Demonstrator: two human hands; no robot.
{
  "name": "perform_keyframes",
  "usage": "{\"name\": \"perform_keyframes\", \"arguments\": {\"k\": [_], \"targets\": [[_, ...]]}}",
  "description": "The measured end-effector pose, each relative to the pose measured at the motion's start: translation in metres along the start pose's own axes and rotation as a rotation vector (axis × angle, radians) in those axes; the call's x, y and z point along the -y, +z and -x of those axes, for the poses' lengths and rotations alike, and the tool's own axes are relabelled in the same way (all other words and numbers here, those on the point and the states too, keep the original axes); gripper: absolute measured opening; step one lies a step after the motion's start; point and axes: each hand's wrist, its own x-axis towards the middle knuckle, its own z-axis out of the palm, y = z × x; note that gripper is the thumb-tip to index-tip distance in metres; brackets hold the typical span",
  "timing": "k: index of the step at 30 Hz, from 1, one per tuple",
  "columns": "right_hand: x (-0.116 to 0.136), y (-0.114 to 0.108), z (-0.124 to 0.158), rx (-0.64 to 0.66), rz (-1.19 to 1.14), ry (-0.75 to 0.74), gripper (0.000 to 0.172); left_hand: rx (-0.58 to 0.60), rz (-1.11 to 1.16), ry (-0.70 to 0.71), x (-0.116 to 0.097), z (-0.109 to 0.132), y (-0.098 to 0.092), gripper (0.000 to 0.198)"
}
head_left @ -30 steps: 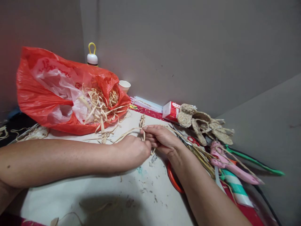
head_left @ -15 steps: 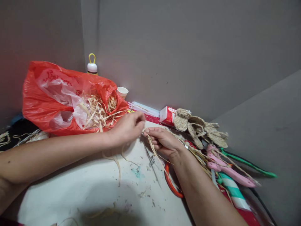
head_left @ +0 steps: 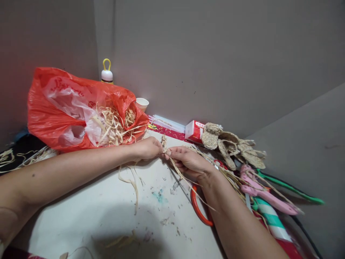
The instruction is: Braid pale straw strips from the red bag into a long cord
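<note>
My left hand (head_left: 147,148) and my right hand (head_left: 187,162) meet over the white table (head_left: 107,216), both pinched on a short plaited piece of pale straw (head_left: 163,142) that sticks up between them. Loose straw strands (head_left: 132,180) hang down from under my left hand onto the table. More strands trail from my right hand toward the lower right. A red plastic bag (head_left: 54,115) full of straw (head_left: 115,124) lies just behind my left forearm.
Woven straw pieces (head_left: 229,144), a red-and-white carton (head_left: 194,131), a pink glue gun (head_left: 261,189), green-handled scissors (head_left: 291,187) and a striped roll (head_left: 272,216) crowd the right side. A red ring (head_left: 198,210) lies under my right wrist. A paper cup (head_left: 141,104) and bottle (head_left: 107,73) stand by the grey wall.
My left hand rose from the table toward the bag, then came back down to the plait. Straw strands that it drew out now hang onto the table.
</note>
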Motion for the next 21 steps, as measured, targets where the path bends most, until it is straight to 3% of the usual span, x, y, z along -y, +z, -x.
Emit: {"name": "perform_keyframes", "arguments": {"k": [3,10,16,21], "targets": [[0.0009,0.0009,0.0016,0.005,0.043,-0.003,0.027,0.039,-0.065,0.052,0.0012,-0.0019,-0.0023,0.015],[0.0029,0.0037,0.0036,0.017,0.105,-0.017,0.03,0.268,0.083,-0.037,-0.0024,-0.0014,-0.0067,0.02],[0.0036,0.0012,0.0043,0.031,0.163,-0.035,0.028,0.286,0.102,-0.036,-0.001,-0.0053,-0.0078,0.019],[0.0056,-0.0025,0.0075,-0.004,0.268,-0.042,0.031,0.221,0.073,-0.046,0.0007,-0.0049,-0.0051,0.022]]}}
